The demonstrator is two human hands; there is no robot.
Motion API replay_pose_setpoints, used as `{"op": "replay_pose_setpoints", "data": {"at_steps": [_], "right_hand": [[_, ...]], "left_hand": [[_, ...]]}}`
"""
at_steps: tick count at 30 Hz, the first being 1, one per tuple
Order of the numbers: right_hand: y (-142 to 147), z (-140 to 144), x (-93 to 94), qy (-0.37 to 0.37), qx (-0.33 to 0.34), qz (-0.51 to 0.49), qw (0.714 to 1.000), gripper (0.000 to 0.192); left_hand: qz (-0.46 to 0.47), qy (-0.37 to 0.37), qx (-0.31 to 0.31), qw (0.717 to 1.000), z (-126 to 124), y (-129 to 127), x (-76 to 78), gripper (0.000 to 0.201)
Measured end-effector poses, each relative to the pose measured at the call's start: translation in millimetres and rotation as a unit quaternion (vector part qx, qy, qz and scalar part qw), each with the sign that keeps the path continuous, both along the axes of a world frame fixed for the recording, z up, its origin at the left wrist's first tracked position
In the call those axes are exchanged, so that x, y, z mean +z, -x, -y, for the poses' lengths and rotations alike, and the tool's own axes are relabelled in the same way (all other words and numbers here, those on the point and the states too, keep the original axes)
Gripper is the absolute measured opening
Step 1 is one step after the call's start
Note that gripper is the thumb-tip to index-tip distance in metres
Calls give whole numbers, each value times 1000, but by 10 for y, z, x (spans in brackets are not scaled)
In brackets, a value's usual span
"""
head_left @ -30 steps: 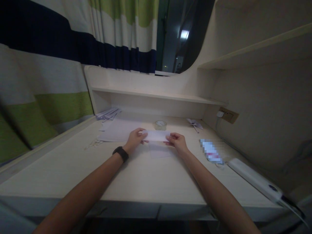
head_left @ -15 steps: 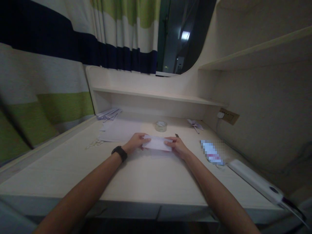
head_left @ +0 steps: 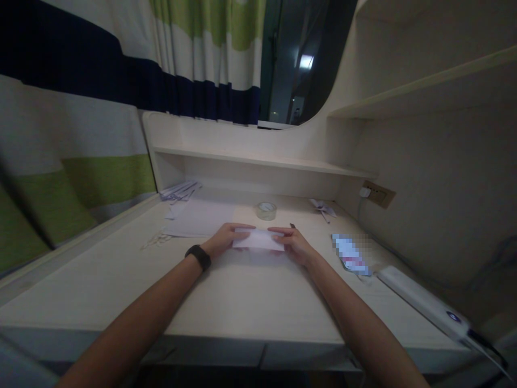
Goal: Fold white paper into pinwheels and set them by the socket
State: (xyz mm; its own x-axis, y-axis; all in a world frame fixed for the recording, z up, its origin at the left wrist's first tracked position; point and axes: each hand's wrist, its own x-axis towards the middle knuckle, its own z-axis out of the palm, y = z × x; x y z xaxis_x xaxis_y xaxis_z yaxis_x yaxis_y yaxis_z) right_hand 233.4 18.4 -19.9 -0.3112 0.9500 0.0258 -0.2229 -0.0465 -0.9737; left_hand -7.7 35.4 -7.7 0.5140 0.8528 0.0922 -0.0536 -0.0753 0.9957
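A small white sheet of paper (head_left: pixel 258 240) is stretched between my two hands, just over the desk. My left hand (head_left: pixel 226 238), with a dark band on its wrist, grips the paper's left end, thumb on the near face and index finger along the top edge. At the right end my right hand (head_left: pixel 297 243) pinches it the same way. Behind the paper stands a roll of clear tape (head_left: pixel 266 210). A small dark object (head_left: pixel 292 226) pokes out just past my right hand; its kind is hidden.
Larger white sheets (head_left: pixel 202 213) and a bundle of folded paper strips (head_left: pixel 180 190) lie at the back left. Small pale pieces (head_left: pixel 156 239) are scattered nearby. A paper pinwheel-like shape (head_left: pixel 322 207), a blurred phone (head_left: pixel 350 254) and a white power strip (head_left: pixel 422 302) occupy the right side.
Both index fingers now reach inward along the paper's top edge, where they were wrapped nearer the ends before. The paper is slightly shifted and its tilt differs a little.
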Motion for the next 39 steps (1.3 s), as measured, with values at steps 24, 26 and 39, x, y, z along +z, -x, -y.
{"op": "replay_pose_setpoints", "data": {"at_steps": [24,26,39], "right_hand": [[-19,-10,-22,-87,-26,130,987,41],[-17,-2,-3,-87,-34,118,989,39],[6,-10,-8,-66,-83,79,991,36]], "left_hand": [[82,35,40,995,-37,9,-16,59],[109,16,34,993,-19,-2,9,63],[-71,-197,120,970,-5,-55,-12,47]]}}
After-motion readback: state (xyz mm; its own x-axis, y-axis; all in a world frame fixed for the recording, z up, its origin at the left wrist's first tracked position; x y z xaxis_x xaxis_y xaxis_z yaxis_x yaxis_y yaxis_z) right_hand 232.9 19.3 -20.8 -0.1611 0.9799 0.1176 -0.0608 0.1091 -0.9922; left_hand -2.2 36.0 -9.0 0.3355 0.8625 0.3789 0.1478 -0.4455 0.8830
